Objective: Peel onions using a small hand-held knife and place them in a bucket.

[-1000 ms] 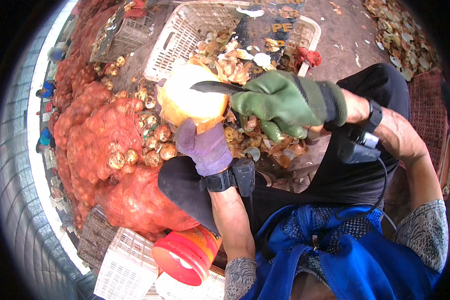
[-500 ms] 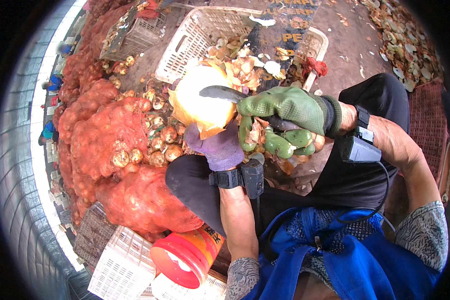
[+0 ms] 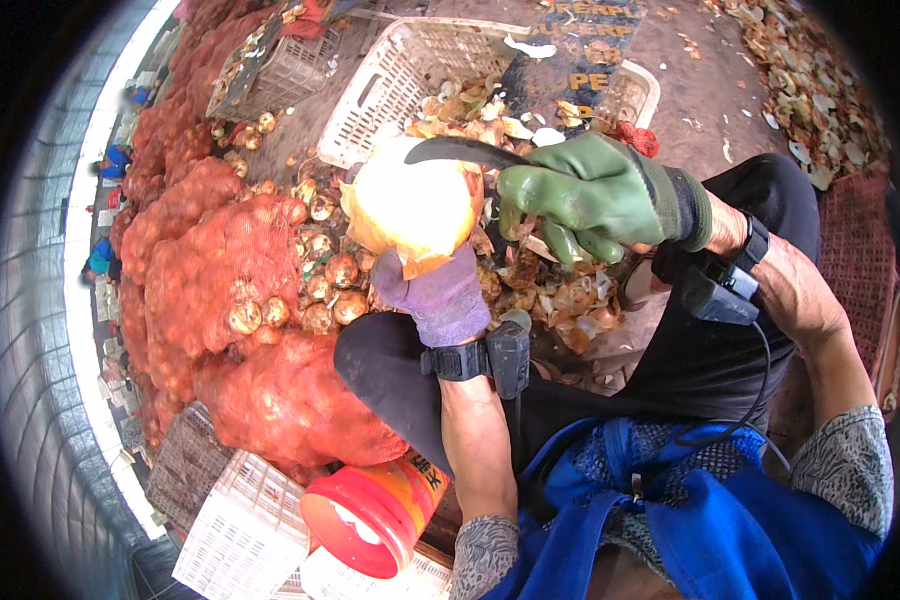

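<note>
My left hand [image 3: 438, 300], in a purple glove, grips a large pale onion [image 3: 410, 208] from below. Loose golden skin hangs around the onion's lower side, and its top is washed out by glare. In a green rubber glove, my right hand [image 3: 595, 195] is closed around a knife, its handle hidden by the fingers. The dark curved blade [image 3: 460, 150] lies over the onion's upper right edge; whether it touches is unclear. Beneath the right hand, onion skins [image 3: 570, 310] litter the ground between my legs.
Ahead stands a white plastic crate [image 3: 370, 105] with skins in it and a dark printed board [image 3: 580, 60] across it. Red mesh sacks of onions [image 3: 210, 260] pile up at left, loose onions [image 3: 340, 270] beside them. A red bucket [image 3: 355, 520] sits lower left; peelings [image 3: 820, 100] heap far right.
My right hand has shifted right and upward, taking the blade from the onion's middle toward its upper edge. The skin at its fingers no longer shows there. The left hand stays nearly still.
</note>
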Demonstrator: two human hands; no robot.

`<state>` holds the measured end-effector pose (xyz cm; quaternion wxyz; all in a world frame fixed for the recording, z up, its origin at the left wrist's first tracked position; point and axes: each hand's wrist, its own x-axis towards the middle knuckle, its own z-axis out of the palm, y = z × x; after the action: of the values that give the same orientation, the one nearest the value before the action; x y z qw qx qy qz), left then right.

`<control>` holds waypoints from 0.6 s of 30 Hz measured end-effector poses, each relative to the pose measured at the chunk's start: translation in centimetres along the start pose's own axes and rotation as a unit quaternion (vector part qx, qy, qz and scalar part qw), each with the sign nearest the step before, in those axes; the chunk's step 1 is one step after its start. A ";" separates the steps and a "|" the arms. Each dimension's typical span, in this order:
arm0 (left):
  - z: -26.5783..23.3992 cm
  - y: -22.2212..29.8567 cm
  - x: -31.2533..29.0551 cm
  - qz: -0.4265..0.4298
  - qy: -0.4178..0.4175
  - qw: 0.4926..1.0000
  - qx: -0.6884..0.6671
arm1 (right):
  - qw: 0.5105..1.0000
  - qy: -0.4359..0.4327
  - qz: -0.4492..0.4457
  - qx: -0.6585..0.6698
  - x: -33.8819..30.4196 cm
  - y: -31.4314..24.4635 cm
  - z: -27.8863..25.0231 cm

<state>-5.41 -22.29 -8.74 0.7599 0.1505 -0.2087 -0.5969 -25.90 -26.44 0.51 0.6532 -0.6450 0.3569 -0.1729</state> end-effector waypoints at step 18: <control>0.6 -0.6 0.1 -0.023 0.018 0.998 0.052 | 0.979 -0.118 0.102 0.134 1.0 1.3 0.3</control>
<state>-6.17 -22.50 -8.50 0.7409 0.2052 -0.2217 -0.5998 -25.35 -26.78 -0.97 0.7858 -0.5276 0.3141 -0.0745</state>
